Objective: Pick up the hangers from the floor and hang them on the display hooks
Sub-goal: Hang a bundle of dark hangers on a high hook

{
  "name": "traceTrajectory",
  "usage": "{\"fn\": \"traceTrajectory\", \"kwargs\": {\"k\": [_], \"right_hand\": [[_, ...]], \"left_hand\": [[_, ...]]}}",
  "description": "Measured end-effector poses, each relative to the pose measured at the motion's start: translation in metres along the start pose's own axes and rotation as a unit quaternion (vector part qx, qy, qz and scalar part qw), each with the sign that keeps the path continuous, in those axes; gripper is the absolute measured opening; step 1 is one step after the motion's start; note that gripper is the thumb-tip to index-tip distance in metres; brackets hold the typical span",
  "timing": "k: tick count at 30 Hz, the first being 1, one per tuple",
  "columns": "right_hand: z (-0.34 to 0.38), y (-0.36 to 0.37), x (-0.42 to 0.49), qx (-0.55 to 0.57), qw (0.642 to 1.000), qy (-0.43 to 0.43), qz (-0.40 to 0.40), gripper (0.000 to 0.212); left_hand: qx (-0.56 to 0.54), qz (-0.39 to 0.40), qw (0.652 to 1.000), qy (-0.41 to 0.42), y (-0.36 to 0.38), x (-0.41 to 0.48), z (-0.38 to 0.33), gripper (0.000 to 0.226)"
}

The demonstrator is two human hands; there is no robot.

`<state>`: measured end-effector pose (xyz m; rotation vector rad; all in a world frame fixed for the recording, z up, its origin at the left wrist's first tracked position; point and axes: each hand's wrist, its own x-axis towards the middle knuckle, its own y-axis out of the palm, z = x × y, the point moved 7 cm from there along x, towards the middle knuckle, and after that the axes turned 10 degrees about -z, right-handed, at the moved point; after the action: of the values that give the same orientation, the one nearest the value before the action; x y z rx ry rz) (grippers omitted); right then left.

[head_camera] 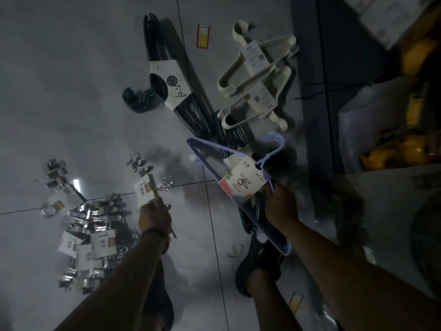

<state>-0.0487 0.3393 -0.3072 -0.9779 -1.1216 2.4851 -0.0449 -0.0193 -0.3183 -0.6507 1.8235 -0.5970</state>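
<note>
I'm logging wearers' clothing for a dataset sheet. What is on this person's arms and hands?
No sleeves in view and no gloves. A dark band circles the wrist of the left hand; the right hand and its wrist show nothing worn.

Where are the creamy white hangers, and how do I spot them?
Look at the grey tiled floor, by the dark shelf base on the right. The cream hangers lie there, just right of the dark green hangers. They are the only pale, chunky ones, with round knobby ends; the lilac hangers in the right hand are thin.
</note>
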Motion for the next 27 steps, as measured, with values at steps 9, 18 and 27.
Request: {"fn": "traceTrajectory", "kwargs": {"k": [9, 18, 27], "right_hand": [[-0.035, 0.003, -0.019, -0.025, 0.997, 0.059, -0.032, 0.030], [-0.065, 0.011, -0.019, 0.020, 0.984, 0.172, -0.031, 0.030], [-0.051, 0.068, 0.028, 0.119, 0.963, 0.238, 0.042, 0.038]], "left_hand": [[0.174, -0.015, 0.984, 0.023, 0.013, 0.003, -0.006, 0.065], [-0.046, 0.401, 0.914, 0.039, 0.168, -0.126, -0.040, 0.053], [-0.100, 0.364, 0.926, 0.031, 0.215, -0.080, -0.043, 0.086]]}}
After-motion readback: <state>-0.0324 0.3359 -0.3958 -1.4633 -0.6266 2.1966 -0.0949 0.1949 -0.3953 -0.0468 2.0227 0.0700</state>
